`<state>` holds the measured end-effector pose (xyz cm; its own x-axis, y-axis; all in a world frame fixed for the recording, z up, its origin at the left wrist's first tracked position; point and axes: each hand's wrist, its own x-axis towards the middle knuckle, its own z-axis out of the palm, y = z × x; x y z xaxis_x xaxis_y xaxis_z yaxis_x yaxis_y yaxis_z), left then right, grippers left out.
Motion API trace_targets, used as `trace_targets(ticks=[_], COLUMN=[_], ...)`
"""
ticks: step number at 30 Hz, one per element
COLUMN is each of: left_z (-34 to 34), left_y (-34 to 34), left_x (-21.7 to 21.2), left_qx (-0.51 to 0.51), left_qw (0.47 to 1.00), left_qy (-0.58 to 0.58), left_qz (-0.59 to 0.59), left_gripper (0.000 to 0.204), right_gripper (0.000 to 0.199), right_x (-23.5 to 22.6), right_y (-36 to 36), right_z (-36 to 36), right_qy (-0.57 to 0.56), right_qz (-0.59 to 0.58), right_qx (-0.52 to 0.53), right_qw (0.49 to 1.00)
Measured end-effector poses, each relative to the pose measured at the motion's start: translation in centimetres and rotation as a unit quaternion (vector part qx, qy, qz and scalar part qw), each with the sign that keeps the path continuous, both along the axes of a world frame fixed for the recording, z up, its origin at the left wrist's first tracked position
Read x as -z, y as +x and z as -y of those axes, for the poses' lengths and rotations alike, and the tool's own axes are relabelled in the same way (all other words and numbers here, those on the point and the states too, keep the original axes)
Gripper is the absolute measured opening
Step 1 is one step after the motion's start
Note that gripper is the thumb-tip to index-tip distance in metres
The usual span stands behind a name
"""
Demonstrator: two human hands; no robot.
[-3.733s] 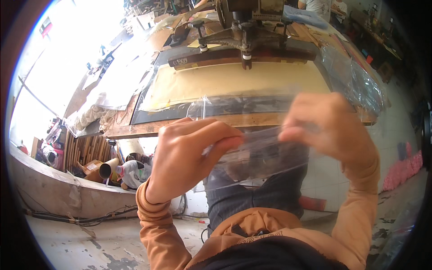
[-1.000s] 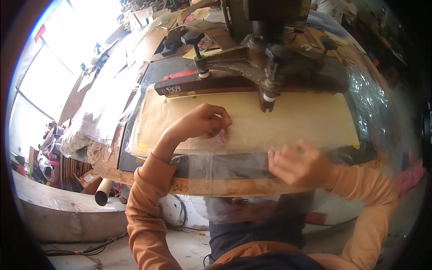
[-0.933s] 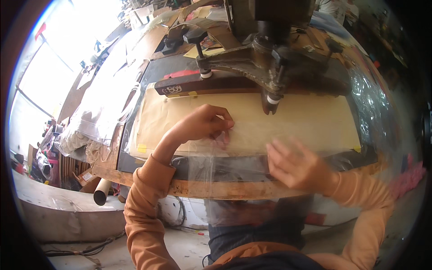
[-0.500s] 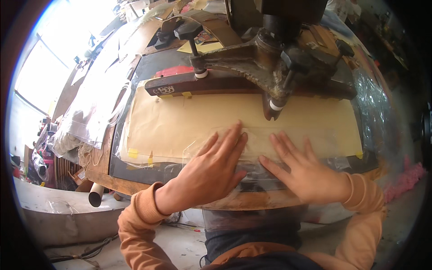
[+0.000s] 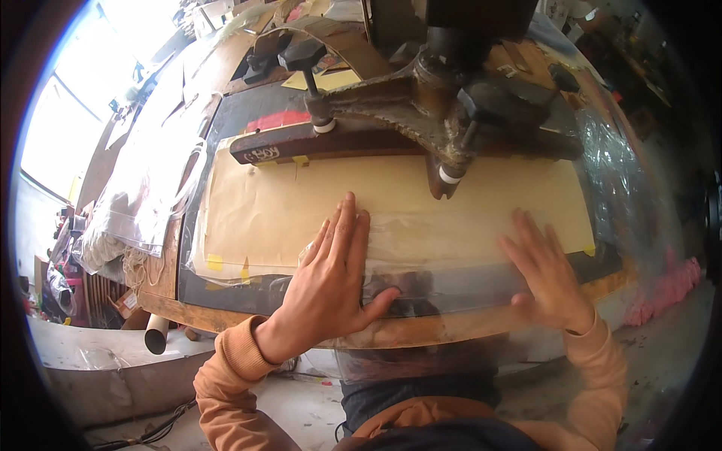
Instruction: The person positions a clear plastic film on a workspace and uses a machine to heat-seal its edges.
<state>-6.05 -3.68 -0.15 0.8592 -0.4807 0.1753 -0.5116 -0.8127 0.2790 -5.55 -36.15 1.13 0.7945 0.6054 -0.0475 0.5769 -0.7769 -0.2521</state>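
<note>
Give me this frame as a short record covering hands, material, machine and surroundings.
Left hand: open, palm down, fingers together, over clear film
Right hand: open, fingers spread, motion-blurred; contact unclear
Material: clear film overlapping a tan sheet and hanging past the wooden table edge
Machine: dark metal frame with a long bar along the sheet's far side
Surroundings: cardboard tube lower left; pink bundle right

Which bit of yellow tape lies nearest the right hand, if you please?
The tape bit at the lower right corner of the paper; the others lie farther left.
</note>
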Motion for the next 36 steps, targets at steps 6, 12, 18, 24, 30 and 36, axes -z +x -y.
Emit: trace_targets(ticks=[6, 12, 18, 24, 30, 36], left_z=[0.0, -0.6, -3.4, -4.9, -4.4, -4.3], left_y=[-0.1, -0.1, -0.3, 0.0, 4.2, 5.4], left_x=[0.0, -0.4, 0.1, 0.5, -0.9, -0.2], left_qx=[-0.037, -0.042, -0.048, -0.121, -0.118, -0.187], left_qw=[0.993, 0.993, 0.995, 0.977, 0.972, 0.921], left_qy=[0.097, 0.109, -0.08, -0.174, -0.186, -0.275], left_qz=[0.047, 0.017, 0.042, 0.03, -0.084, -0.202], left_gripper=[0.086, 0.088, 0.072, 0.039, 0.022, 0.021], right_gripper=[0.063, 0.013, 0.021, 0.037, 0.041, 0.04], right_x=[-3.3, -1.3, 2.5, 3.1, 2.8, 2.6], right_y=[0.6, 2.9, 3.1, 3.1, 3.1, 3.2], right_z=[-1.5, -10.2, -13.5, -13.7, -13.6, -13.7], right_qy=[-0.104, 0.083, 0.185, 0.159, 0.109, 0.103], right_qz=[0.129, 0.097, 0.207, 0.208, 0.187, 0.189], right_qx=[-0.071, -0.1, -0.106, -0.137, -0.165, -0.184], right_qw=[0.984, 0.987, 0.955, 0.955, 0.962, 0.959])
